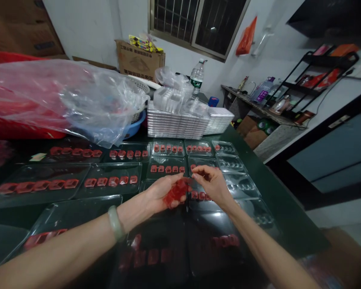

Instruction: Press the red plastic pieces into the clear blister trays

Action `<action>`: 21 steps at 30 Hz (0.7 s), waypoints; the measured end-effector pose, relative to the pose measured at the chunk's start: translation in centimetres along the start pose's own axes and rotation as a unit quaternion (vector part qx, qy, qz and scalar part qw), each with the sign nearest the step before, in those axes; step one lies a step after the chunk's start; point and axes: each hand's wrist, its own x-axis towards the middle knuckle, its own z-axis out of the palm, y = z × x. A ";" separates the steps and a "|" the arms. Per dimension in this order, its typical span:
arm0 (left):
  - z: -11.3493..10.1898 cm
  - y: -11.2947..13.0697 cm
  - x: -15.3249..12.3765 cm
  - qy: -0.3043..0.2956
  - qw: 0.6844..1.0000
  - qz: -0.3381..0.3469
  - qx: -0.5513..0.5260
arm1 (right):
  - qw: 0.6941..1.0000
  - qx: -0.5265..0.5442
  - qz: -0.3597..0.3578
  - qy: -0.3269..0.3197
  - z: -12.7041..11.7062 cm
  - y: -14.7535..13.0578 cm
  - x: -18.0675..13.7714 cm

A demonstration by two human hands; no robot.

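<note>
Over a dark green desk (297, 228), the left hand (159, 192) clasps red pieces (176, 193) too bunched to count; the right hand (213, 182) pinches close beside them, its hold unclear. Piece-by-piece placing appears under way, calling next for one careful pick; of five back-row trays (168, 142), four hold five pieces apiece, the rightmost one.

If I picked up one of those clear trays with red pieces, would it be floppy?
The clear tray bearing five red pieces might bend a little, because it looks thin. It's probably light, since it's shallow and see-through. Its shiny surface could feel slippery.
</note>
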 end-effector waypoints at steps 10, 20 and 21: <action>0.7 -0.4 0.7 -0.009 0.999 -0.002 0.031 | 0.971 -0.185 -0.101 -0.116 -0.3 -1.4 -1.0; 0.3 -0.9 1.1 -0.001 0.995 0.046 0.085 | 0.990 -0.092 -0.024 -0.103 -0.6 0.4 -1.5; 0.4 -1.0 1.3 0.005 0.995 0.053 0.085 | 0.992 -0.082 -0.010 -0.092 -0.4 0.6 -1.6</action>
